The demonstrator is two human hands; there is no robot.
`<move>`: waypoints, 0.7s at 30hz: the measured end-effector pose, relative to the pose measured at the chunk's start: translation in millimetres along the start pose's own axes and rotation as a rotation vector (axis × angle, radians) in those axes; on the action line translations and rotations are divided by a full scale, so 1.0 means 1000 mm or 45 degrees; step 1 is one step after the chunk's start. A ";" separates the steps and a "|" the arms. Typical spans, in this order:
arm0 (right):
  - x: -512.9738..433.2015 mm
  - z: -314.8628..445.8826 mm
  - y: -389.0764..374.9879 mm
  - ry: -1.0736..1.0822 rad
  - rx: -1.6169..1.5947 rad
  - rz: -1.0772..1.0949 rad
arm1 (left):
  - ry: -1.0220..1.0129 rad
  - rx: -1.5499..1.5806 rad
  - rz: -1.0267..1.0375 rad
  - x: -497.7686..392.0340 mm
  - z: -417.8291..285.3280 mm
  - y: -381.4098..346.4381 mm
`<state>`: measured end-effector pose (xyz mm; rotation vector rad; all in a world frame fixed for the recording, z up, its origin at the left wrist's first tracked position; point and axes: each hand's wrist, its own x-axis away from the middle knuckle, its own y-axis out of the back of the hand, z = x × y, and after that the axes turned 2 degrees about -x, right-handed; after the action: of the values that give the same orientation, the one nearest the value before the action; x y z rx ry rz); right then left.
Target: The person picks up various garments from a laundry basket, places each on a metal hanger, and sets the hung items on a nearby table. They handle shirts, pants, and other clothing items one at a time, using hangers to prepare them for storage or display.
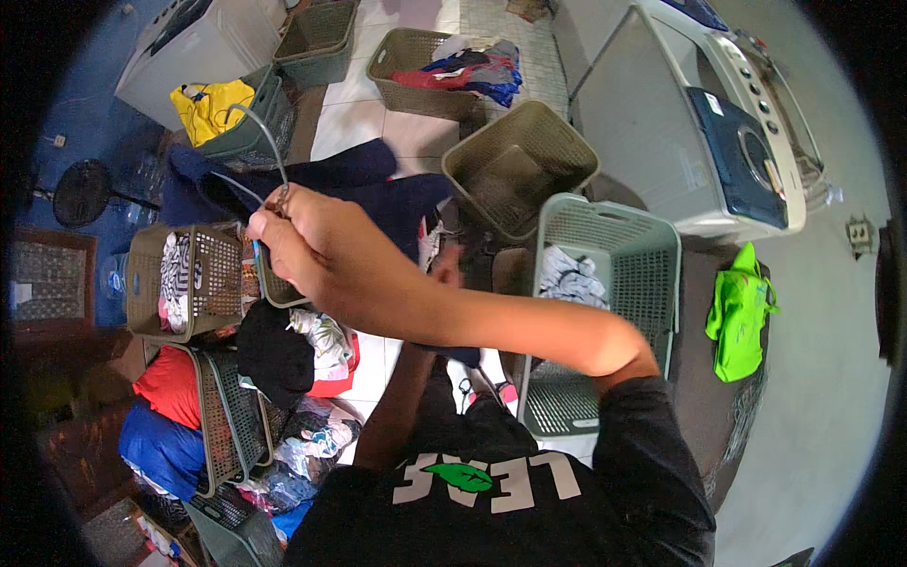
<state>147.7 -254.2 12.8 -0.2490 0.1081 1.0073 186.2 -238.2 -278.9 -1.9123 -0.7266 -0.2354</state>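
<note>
My right hand (pixel 297 234) is raised at the left of centre, closed around the twisted neck of a wire clothes hanger (pixel 273 142), its hook pointing up. Dark navy clothing (pixel 347 170) spreads behind and beside this hand and appears to hang from the hanger. My right forearm crosses the middle of the view. Beneath it, my left hand (pixel 446 266) shows only in part, blurred, close to the navy cloth's lower right side; whether it grips anything cannot be seen. A patch of light printed cloth (pixel 429 241) lies beside it.
An empty brown plastic basket (pixel 521 170) and a green basket (pixel 609 212) holding striped cloth are right of centre. Clothes-filled baskets (pixel 212 283) crowd the left; another (pixel 418 99) stands ahead. A twin-tub washing machine (pixel 652 142) and bright green bag (pixel 740 319) are at right.
</note>
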 end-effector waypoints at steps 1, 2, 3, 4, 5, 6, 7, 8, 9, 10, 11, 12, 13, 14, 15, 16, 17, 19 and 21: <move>-0.014 -0.018 0.000 -0.059 -0.118 -0.027 | -0.093 -0.050 -0.074 -0.020 -0.023 0.022; -0.027 -0.036 -0.003 -0.072 -0.209 -0.049 | -0.162 -0.078 -0.140 -0.029 -0.053 0.053; -0.040 -0.056 -0.007 -0.092 -0.308 -0.060 | -0.234 -0.092 -0.217 -0.034 -0.084 0.088; -0.051 -0.078 -0.007 -0.110 -0.392 -0.087 | -0.261 -0.098 -0.254 -0.039 -0.111 0.119; -0.063 -0.100 0.002 -0.133 -0.313 -0.173 | -0.243 -0.105 -0.258 -0.051 -0.134 0.143; -0.072 -0.132 0.007 -0.132 -0.263 -0.224 | -0.236 -0.103 -0.286 -0.054 -0.155 0.172; -0.079 -0.166 0.015 -0.131 -0.253 -0.289 | -0.220 -0.105 -0.303 -0.060 -0.174 0.197; -0.087 -0.201 0.024 -0.131 -0.242 -0.354 | -0.188 -0.136 -0.334 -0.069 -0.186 0.221; -0.090 -0.234 0.033 -0.138 -0.280 -0.410 | -0.164 -0.165 -0.373 -0.078 -0.195 0.255; -0.091 -0.266 0.046 -0.160 -0.256 -0.404 | -0.138 -0.195 -0.413 -0.086 -0.196 0.288; -0.090 -0.297 0.055 -0.186 -0.244 -0.390 | -0.140 -0.194 -0.492 -0.091 -0.189 0.323; -0.084 -0.331 0.058 -0.300 -0.345 -0.451 | -0.155 -0.188 -0.577 -0.091 -0.180 0.359; -0.076 -0.371 0.069 -0.410 -0.418 -0.533 | -0.149 -0.174 -0.636 -0.095 -0.169 0.381; -0.066 -0.410 0.099 -0.422 -0.321 -0.649 | -0.023 -0.316 -0.435 -0.107 -0.145 0.371; -0.055 -0.443 0.120 -0.434 -0.274 -0.736 | 0.178 -0.289 -0.455 -0.114 -0.140 0.376; -0.040 -0.483 0.138 -0.547 -0.049 -1.032 | 0.373 -0.288 -0.471 -0.124 -0.137 0.382; -0.026 -0.514 0.160 -0.670 0.208 -1.342 | 0.380 -0.540 -0.468 -0.134 -0.116 0.376; -0.001 -0.512 0.172 -0.973 0.448 -1.587 | 0.446 -0.718 -0.428 -0.129 -0.065 0.362; 0.022 -0.465 0.181 -1.100 0.356 -1.331 | 0.549 -0.941 -0.369 -0.107 -0.015 0.330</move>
<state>18.1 -263.1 -469.1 0.3827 -0.6152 -0.0136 295.2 -386.7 -573.0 -2.3056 -0.6639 -1.1956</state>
